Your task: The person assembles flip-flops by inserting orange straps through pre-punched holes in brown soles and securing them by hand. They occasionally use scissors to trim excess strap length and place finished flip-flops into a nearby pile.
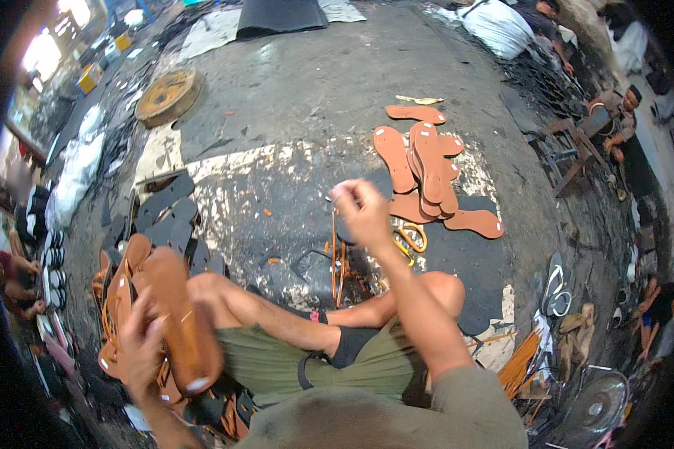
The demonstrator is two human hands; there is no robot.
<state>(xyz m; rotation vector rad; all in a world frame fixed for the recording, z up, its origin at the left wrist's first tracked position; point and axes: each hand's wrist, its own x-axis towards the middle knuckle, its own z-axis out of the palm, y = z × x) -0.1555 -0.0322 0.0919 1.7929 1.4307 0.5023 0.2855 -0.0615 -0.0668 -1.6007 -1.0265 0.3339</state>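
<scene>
I sit cross-legged on a concrete floor point(307, 97). My left hand point(138, 344) grips a brown sandal sole point(180, 322) at the lower left, held lengthwise over my left knee. My right hand point(361, 209) is raised in front of me with fingers pinched on a thin orange strap point(334, 254) that hangs down toward the floor. Beyond that hand lies a pile of brown soles point(425, 168) on a dark mat point(468, 254). A stack of finished brown sandals point(116, 288) sits beside my left knee.
Dark sole cut-outs point(168, 213) lie at the left. Orange strap loops point(412, 238) rest by the mat. A round wooden disc point(168, 93) lies far left. Other people point(614, 123) sit at the right and left edges. A fan point(595, 404) stands lower right.
</scene>
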